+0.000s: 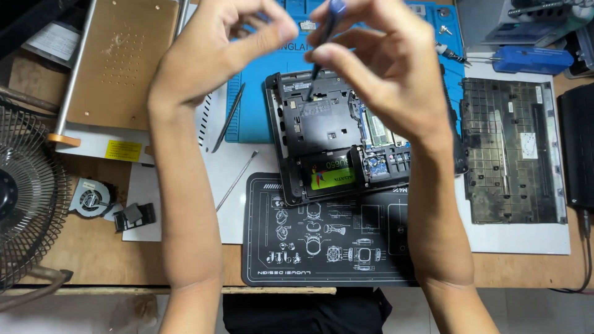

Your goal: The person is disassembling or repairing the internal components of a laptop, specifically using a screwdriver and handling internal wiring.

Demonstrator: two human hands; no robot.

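Observation:
An opened black laptop (pixel 322 133) lies bottom-up in the middle of the bench, its inner frame and a flat drive with a green label (pixel 332 175) exposed. My right hand (pixel 387 68) is raised over it and holds a thin screwdriver with a blue cap (pixel 322 46); the tip points down at the laptop's upper left area. My left hand (pixel 213 46) hovers beside it, thumb and forefinger pinched close to the screwdriver shaft. Whether anything small sits between those fingers is blurred.
The laptop's removed bottom cover (pixel 513 151) lies at the right. A black printed mat (pixel 334 238) and a blue mat (pixel 260 93) lie under the laptop. A metal heating plate (pixel 117 68), a desk fan (pixel 28 198), a small cooling fan (pixel 91 198), two thin pry tools (pixel 230 114) sit left.

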